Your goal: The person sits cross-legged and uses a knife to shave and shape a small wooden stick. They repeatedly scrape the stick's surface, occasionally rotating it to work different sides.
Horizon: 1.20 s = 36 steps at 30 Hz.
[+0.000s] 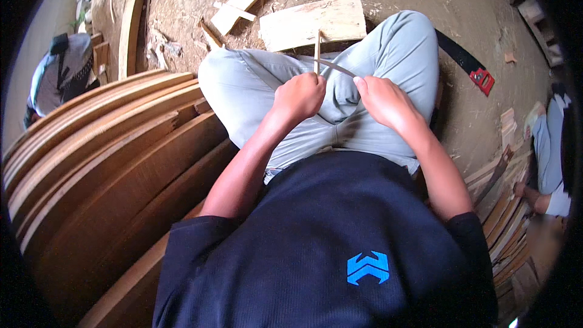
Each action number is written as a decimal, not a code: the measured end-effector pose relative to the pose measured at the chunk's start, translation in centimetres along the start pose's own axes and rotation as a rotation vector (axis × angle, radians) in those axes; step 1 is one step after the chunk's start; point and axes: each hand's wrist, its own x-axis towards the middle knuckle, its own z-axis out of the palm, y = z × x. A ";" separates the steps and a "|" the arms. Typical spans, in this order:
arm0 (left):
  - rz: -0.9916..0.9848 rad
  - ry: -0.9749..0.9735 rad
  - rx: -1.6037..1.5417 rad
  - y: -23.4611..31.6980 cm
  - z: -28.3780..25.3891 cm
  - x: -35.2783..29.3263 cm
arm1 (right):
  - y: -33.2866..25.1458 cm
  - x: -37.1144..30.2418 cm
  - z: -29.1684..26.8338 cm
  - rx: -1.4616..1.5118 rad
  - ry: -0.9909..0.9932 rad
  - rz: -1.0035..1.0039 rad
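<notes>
Above my crossed legs, my left hand [299, 95] is closed round the lower end of a thin wooden stick [317, 48] that points away from me. My right hand [387, 101] grips a knife [341, 69], its handle hidden in the fist. The narrow grey blade reaches left and crosses the stick just above my left fingers; whether it bites into the wood I cannot tell. Just beyond my knees lies a flat pale wooden board [313, 22].
Long curved-looking planks [121, 127] are stacked at my left. A red-handled saw [467, 64] lies right of my knee. Pale wood offcuts [237, 9] and shavings litter the dirt floor ahead. Another person [549, 152] sits at the far right near more boards [507, 231].
</notes>
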 end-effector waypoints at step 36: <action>0.032 -0.055 -0.043 1.4 0.4 0.6 | -3.9 -0.5 -1.9 -0.212 -0.038 0.166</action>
